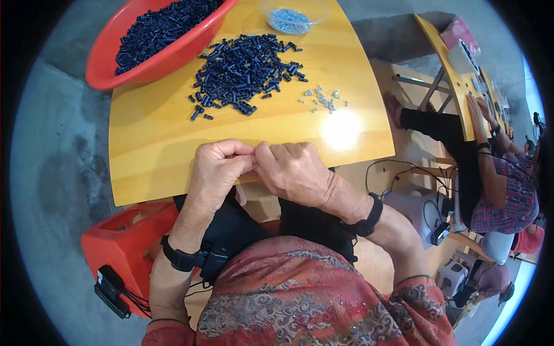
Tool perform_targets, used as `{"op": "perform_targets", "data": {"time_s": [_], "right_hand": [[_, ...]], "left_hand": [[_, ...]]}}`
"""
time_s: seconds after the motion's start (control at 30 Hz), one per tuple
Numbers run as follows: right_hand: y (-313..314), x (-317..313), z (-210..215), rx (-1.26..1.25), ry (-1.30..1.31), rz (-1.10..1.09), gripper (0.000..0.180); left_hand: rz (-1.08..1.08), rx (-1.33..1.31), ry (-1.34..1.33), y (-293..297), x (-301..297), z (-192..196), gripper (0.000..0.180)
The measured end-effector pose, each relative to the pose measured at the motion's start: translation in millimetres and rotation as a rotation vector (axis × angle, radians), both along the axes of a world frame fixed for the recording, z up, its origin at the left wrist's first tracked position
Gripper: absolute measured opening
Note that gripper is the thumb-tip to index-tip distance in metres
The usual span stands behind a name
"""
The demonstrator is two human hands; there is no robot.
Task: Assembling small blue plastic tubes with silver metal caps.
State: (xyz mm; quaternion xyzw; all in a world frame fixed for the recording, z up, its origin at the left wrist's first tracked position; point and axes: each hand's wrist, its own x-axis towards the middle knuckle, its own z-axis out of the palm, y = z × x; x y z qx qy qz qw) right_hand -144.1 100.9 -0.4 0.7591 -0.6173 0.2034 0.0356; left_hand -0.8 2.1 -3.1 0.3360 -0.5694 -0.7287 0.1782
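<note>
Starting at the left: one red plastic stool or crate [130, 242] beside the seated person's knee, a small black device [112, 291] wired to its side. Above it, one red basin [156, 43] overhanging the far left corner of the yellow wooden table [156, 144], filled with small dark blue plastic pieces, too many to count. Next, one loose heap of the same dark blue pieces [245, 72] on the tabletop, with a few strays at its near edge. Below that heap, at the table's near edge, the left hand [216, 173] and right hand [297, 170], both with fingers curled and fingertips pressed together where the two hands meet, pinching something too small and too covered to make out; each wrist carries one black band. Behind the heap, one clear shallow dish [291, 17] of small silvery parts. Right of the heap, one thin scatter of silvery metal bits [323, 101], roughly a dozen. Farthest right, well apart, another person [496, 184] in patterned clothing seated at a second yellow table [447, 63].
</note>
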Motion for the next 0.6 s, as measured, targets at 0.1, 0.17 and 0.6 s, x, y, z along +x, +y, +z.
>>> {"op": "perform_targets", "data": {"time_s": [0.1, 0.17, 0.6], "right_hand": [[2, -2, 2, -0.046, -0.010, -0.047, 0.018], [7, -4, 9, -0.032, -0.186, -0.058, 0.011], [182, -142, -187, 0.234, -2.025, -0.720, 0.013]], "left_hand": [[-0.046, 0.016, -0.044, -1, -2, 7, 0.015], [-0.091, 0.001, -0.097, 0, -7, 12, 0.016], [0.330, -0.742, -0.121, -45, 20, 5, 0.016]]}}
